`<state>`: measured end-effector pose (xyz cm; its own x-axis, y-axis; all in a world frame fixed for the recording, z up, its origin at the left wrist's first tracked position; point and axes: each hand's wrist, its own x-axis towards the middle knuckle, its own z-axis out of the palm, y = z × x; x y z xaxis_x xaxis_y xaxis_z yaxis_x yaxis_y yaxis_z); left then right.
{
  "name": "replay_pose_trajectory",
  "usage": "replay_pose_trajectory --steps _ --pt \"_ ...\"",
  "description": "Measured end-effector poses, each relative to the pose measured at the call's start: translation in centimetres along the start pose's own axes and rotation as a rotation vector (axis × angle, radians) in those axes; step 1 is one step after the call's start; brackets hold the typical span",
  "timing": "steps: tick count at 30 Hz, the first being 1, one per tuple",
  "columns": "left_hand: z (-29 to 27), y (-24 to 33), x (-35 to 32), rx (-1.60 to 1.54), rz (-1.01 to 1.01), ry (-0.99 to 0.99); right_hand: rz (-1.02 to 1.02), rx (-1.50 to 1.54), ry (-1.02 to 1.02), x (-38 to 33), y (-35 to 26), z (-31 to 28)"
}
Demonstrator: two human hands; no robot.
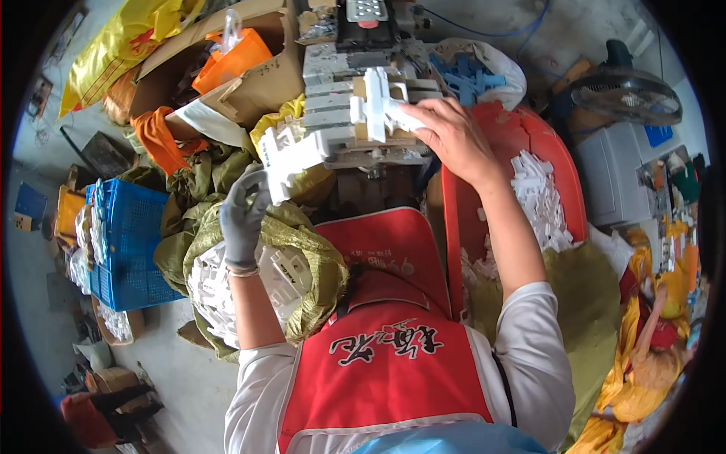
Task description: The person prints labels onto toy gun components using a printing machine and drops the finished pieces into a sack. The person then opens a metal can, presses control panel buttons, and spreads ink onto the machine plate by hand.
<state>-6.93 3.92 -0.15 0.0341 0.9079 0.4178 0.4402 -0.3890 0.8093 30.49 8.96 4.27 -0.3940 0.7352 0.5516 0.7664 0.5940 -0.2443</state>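
My right hand [452,136], bare, has its fingers closed on the grip of a white plastic toy pistol part [376,102]. That part lies on the fixture of a grey machine [324,98] in front of me. My left hand [243,219], in a grey glove, is curled at the edge of another white toy pistol part [291,163] with small dark print, left of the machine. The fingertips appear to pinch it; their exact contact is partly hidden. Below the left hand, an open green woven sack [318,291] holds many white parts [215,295].
At my right stands a red tub [569,178] with white pieces, beside a sack of blue parts [469,76] and a black fan [628,94]. A blue crate [128,242] and a cardboard box [253,94] stand left. Another person [665,333] is at far right.
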Motion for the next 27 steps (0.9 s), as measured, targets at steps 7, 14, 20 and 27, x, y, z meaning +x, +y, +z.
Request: replay_pose_trajectory --steps 7,14,20,27 --pt "-3.1 -1.7 -4.3 0.239 -0.153 0.085 0.418 0.301 0.430 -9.4 5.9 3.1" --pt "-5.3 -2.7 -7.3 0.415 -0.295 0.076 1.188 -0.828 -0.277 -33.9 25.1 6.9" --pt "-7.3 -4.0 -9.5 0.199 -0.425 0.173 1.595 -0.700 -0.420 -42.8 34.4 -3.1" --pt "-9.3 -4.7 -9.6 0.209 -0.507 0.171 1.739 -0.434 -0.632 -45.7 35.6 -6.4"
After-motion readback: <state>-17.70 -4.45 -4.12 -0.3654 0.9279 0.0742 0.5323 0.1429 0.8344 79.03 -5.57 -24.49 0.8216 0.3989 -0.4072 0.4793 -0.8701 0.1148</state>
